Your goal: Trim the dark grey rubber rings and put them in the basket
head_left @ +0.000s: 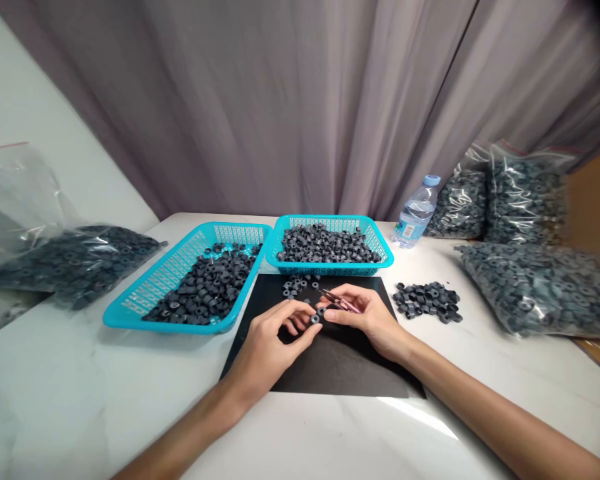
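Observation:
My left hand (275, 337) pinches a small dark ring-shaped part (315, 319) between thumb and fingertips, above the black mat (340, 367). Close beside it, my right hand (363, 313) is closed around a slim pinkish tool with a pointed dark tip (344, 303). The tool's exact kind is not clear, as the fingers cover much of it. Another dark ring (321, 311) is at the right thumb and fingertips; whether they grip it or only touch it, I cannot tell. A small group of loose rings (295, 288) lies on the mat just beyond my hands.
Two turquoise baskets, one at left (180, 327) and one behind the mat (330, 268), hold many dark rings. A ring pile (427, 301) lies right of the mat. A water bottle (417, 213) stands behind it. Filled plastic bags flank the table at left (85, 260) and right (545, 283).

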The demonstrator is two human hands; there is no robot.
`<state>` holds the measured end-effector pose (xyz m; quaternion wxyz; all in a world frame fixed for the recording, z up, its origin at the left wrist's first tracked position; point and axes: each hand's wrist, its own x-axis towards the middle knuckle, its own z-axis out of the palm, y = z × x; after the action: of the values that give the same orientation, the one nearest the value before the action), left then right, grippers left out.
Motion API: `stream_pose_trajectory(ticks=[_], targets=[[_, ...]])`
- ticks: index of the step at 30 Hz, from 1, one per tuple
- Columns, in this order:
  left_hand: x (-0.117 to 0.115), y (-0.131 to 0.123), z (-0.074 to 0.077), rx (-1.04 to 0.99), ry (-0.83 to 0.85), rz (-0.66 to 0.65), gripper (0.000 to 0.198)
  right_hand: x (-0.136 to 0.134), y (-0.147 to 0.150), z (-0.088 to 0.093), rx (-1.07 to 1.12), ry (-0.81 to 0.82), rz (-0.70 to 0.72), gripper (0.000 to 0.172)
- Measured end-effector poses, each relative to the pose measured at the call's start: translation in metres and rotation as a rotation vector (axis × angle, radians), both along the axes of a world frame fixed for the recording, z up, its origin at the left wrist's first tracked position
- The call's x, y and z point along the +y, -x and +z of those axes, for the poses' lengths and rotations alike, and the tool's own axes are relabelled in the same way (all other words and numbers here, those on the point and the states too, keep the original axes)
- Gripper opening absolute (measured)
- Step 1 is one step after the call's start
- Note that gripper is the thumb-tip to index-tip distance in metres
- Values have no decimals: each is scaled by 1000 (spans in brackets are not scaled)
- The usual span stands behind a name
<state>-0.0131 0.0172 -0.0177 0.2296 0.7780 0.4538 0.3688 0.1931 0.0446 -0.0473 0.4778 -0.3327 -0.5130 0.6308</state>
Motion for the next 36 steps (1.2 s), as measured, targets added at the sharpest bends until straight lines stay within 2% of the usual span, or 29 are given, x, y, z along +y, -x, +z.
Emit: stream_pose_trajectory(ticks=[4,10,21,24,29,32,36], targets=[[-1,1,0,26,-13,6,5,-1,0,0,-6,-2,8,32],[-3,0,0,16,65,0,9,-1,0,-2,-11,-31,29,29],[-4,-1,1,73,26,-17,17,0,0,-3,-22,-41,26,30],[-2,-4,3,-70,206,16,16,-1,1,0,-47,-47,17,32],[4,-2,14,-431,721,32,32,-2,0,1,-102,-50,-104,34],[4,3,19,-529,843,39,35,-2,0,2,-124,-53,-127,37],[2,5,21,-551,884,21,34,-3,0,5,-148,-62,-94,35]])
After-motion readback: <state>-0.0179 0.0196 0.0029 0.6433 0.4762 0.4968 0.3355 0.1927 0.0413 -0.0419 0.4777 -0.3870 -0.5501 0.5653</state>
